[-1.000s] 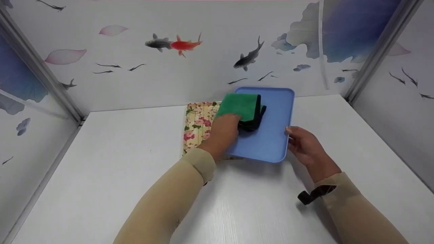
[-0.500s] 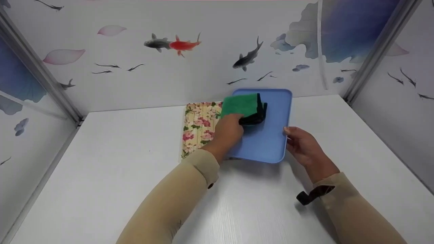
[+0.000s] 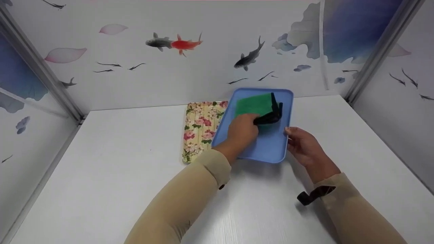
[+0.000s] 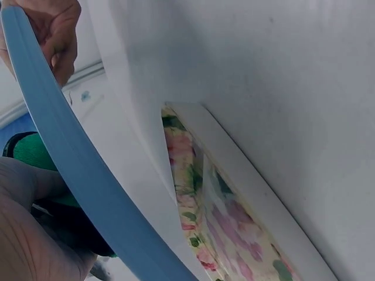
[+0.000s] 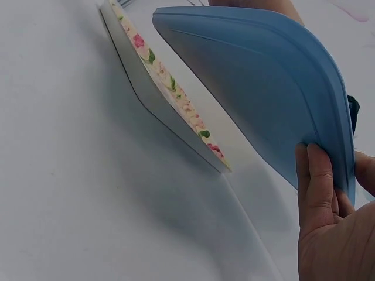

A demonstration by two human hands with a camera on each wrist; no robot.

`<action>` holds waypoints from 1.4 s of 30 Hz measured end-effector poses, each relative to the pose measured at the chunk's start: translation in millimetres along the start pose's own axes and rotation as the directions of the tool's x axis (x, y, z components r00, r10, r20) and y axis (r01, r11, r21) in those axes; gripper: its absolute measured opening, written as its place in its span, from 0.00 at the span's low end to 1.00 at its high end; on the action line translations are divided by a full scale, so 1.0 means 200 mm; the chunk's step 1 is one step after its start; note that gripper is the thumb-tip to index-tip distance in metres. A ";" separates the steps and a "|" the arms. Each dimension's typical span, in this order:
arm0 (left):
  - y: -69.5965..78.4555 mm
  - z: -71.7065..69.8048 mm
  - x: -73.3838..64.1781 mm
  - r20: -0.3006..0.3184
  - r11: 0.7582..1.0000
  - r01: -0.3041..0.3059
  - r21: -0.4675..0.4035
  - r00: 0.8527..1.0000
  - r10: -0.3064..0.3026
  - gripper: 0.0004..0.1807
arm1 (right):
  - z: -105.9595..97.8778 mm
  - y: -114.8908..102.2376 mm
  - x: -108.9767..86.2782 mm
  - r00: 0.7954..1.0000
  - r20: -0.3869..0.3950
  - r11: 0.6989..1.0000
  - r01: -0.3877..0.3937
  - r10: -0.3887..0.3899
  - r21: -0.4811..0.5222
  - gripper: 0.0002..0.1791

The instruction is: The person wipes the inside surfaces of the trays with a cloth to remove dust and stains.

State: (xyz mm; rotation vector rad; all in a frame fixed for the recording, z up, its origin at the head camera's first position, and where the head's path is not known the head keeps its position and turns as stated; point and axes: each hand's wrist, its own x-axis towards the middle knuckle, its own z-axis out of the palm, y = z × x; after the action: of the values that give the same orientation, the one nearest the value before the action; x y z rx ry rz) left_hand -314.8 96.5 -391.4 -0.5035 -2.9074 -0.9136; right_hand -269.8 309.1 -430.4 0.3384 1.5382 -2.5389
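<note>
My right hand [image 3: 307, 147] grips the right rim of a blue tray [image 3: 268, 145], thumb on top and fingers underneath, as the right wrist view shows. The tray is held above the table and partly overlaps a floral tray [image 3: 196, 135] in the head view. Over the blue tray, my left hand [image 3: 242, 130] pinches the near edge of a folded green cloth [image 3: 254, 104] with black edging. Whether the whole cloth touches the tray I cannot tell. The left fingertips are partly hidden by the cloth.
The floral tray lies on the white table [image 3: 112, 162], left of the blue one. A white wall [image 3: 210, 78] printed with fish stands close behind both trays. Side panels with metal posts [image 3: 381, 51] border the table.
My left hand has moved to the right with the green cloth, from over the floral tray's edge to above the blue tray. The right hand and the blue tray have hardly moved.
</note>
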 end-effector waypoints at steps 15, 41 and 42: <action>0.17 0.06 -0.01 0.021 0.998 -0.042 0.053 0.999 0.041 0.27 | 0.01 0.01 0.00 0.999 0.038 0.999 0.014 -0.013 -0.038 0.12; 0.13 0.01 0.09 0.147 0.807 -0.296 0.510 0.955 0.258 0.14 | 0.01 0.01 0.00 0.998 0.063 0.998 0.029 -0.025 -0.058 0.13; 0.12 0.00 0.10 0.144 0.798 -0.299 0.523 0.954 0.263 0.14 | 0.01 0.01 0.00 0.998 0.053 0.997 0.024 -0.020 -0.067 0.13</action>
State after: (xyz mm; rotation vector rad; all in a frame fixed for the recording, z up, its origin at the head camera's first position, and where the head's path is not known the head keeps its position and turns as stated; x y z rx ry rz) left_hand -325.1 120.9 -376.1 -0.8828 -2.8385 -0.0199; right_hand -269.9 305.9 -430.2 0.2460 1.6123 -2.4844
